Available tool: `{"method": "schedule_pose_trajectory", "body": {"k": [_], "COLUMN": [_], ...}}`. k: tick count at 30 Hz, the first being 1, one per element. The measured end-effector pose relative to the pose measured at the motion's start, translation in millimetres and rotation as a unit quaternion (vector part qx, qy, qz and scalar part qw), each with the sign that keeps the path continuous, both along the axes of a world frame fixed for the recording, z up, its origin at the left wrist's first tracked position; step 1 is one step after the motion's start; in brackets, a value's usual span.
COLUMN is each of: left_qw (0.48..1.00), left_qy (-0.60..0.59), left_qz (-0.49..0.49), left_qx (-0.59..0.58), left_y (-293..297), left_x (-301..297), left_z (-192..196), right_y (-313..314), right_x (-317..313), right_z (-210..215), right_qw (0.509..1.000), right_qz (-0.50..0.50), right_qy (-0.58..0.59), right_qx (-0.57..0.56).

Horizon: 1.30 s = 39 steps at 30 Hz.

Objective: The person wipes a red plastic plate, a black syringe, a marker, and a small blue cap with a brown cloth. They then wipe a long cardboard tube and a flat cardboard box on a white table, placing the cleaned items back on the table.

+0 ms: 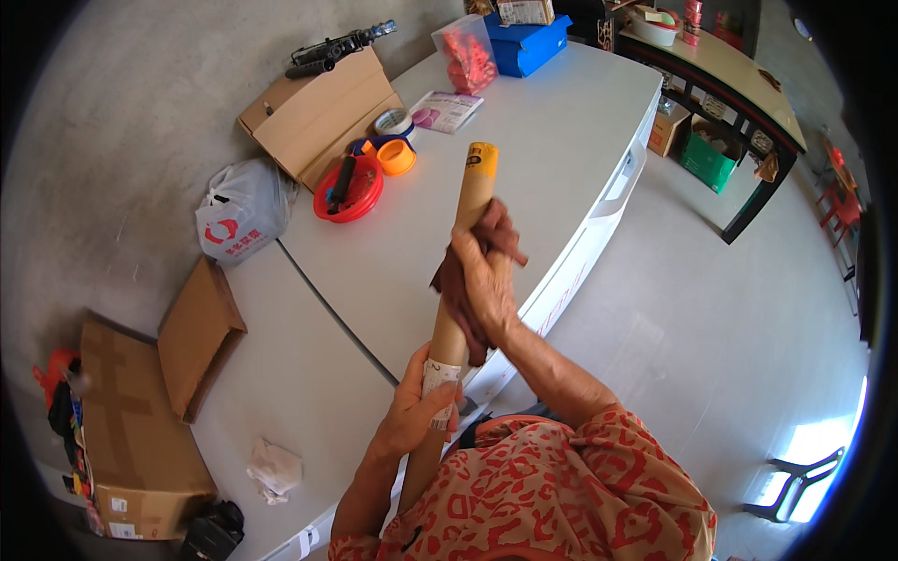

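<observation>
A long brown cardboard tube with a yellow band at its upper end slants up in front of me, above the front edge of the pale table. My left hand is wrapped round its lower part, at a white label. Higher up, my right hand closes round the tube with a dark brown cloth pressed against it. The cloth's ends stick out on both sides of that hand. The tube's lower end is hidden beside my body.
At the back left are a red basin, an orange ring, tape and an open carton. A plastic bag, a large box and crumpled paper are to the left. A blue box stands far back.
</observation>
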<state>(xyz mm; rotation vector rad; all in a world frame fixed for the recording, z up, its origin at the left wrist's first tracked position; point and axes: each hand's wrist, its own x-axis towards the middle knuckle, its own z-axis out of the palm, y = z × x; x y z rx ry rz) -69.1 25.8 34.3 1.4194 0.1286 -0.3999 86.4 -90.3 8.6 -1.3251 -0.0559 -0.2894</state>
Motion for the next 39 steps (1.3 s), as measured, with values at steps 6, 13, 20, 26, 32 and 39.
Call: {"method": "schedule_pose_trajectory", "body": {"k": [6,13,20,26,32,39], "left_qw": [0.994,0.967,0.979,0.985,0.993,0.991], "left_qy": [-0.022,-0.047,-0.034,-0.033,-0.032,-0.105], "left_qz": [0.015,0.009,0.025,0.054,0.065,0.069], "left_qx": [-0.106,-0.249,-0.201,-0.161,-0.098,-0.045], "left_y": [20.0,32.0,9.8,21.4,19.5,3.2], "left_x": [-5.4,-7.2,-4.1,0.8,-1.2,5.2], "left_z": [-11.2,-16.0,-16.3,-12.7,-18.0,0.8], "right_y": [15.5,-37.1,-17.2,4.3,-9.7,-26.9], "right_x": [-74.6,-58.1,8.7,-64.8,-96.9,-45.8], "right_z": [3.9,-10.5,26.7,4.8,3.0,38.0], "right_qw": [0.993,0.946,0.988,0.968,0.928,0.978], "right_qz": [0.094,0.147,0.065,0.230,0.339,0.178], "right_qy": [-0.027,-0.200,-0.111,-0.102,-0.100,-0.049], "right_qx": [-0.072,-0.207,0.081,-0.003,0.117,0.101]}}
